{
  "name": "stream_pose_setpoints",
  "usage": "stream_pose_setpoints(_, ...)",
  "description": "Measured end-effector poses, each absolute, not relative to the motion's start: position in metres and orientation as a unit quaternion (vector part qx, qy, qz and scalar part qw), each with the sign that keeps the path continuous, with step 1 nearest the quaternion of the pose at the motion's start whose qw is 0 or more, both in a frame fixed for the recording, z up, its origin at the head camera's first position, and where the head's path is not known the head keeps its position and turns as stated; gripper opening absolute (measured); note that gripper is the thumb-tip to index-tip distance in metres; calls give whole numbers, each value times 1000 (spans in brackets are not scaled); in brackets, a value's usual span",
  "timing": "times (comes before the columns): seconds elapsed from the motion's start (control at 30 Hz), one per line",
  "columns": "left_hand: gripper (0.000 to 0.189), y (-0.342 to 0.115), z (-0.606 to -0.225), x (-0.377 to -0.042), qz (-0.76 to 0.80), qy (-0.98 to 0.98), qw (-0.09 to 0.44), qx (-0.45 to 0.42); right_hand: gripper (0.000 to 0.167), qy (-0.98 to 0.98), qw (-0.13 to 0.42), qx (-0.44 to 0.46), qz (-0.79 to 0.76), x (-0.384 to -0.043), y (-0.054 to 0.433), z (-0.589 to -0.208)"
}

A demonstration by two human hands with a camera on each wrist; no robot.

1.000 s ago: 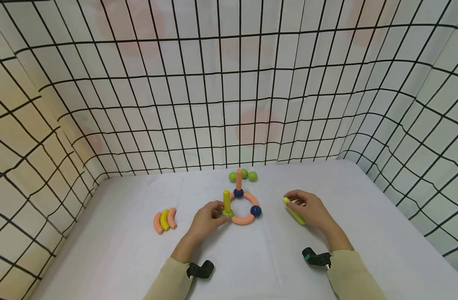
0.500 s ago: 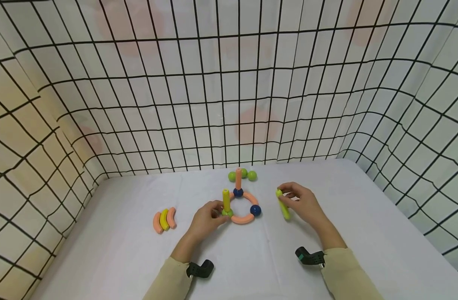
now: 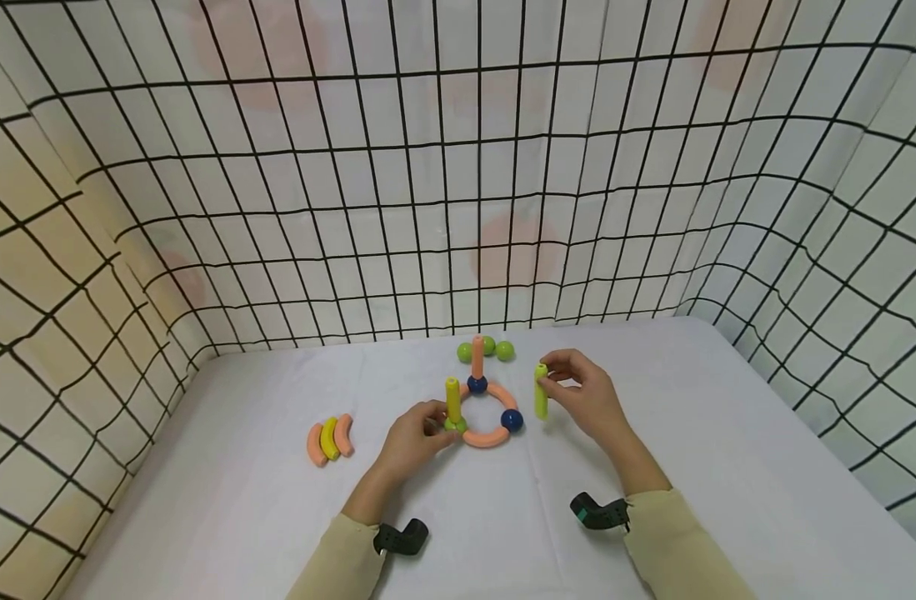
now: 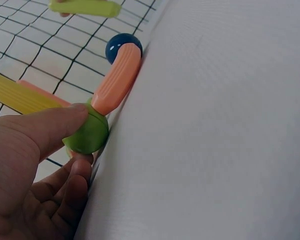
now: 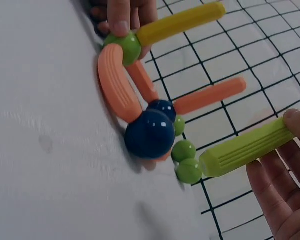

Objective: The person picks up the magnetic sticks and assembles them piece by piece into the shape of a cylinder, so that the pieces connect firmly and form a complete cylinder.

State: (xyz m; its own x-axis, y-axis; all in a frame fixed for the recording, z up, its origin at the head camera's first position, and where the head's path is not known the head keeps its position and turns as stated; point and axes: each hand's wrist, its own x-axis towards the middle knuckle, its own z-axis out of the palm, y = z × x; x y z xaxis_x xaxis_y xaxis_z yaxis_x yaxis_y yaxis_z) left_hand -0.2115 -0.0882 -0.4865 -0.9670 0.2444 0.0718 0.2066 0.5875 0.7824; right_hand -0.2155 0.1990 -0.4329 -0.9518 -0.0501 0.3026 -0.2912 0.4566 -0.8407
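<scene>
Pinching the lime rod (image 3: 541, 393) above the worktop (image 3: 488, 533)

Nearest you, your left hand (image 3: 412, 437) is pinching a green ball (image 4: 92, 136); a yellow rod (image 3: 453, 400) is standing on it, and a curved orange piece (image 3: 486, 439) is joining it to a blue ball (image 3: 512, 420). Slightly farther, your right hand (image 3: 588, 400) is pinching the lime rod near its top, holding it upright just right of that blue ball, not touching. The rod is looking light, stiff and tough, its side grooves likely helping your grip; pinching its upper part is leaving the lower end free. Beyond, an orange rod (image 3: 478, 358) is rising from another blue ball (image 3: 477, 385), and three green balls (image 3: 505, 351) are sitting behind.
</scene>
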Motion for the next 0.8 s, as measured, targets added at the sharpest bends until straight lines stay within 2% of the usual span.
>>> stream_pose_setpoints(0.8, 36, -88, -484, -211, 435, 891, 20, 130, 26, -830, 123, 121, 531, -214, 162, -441)
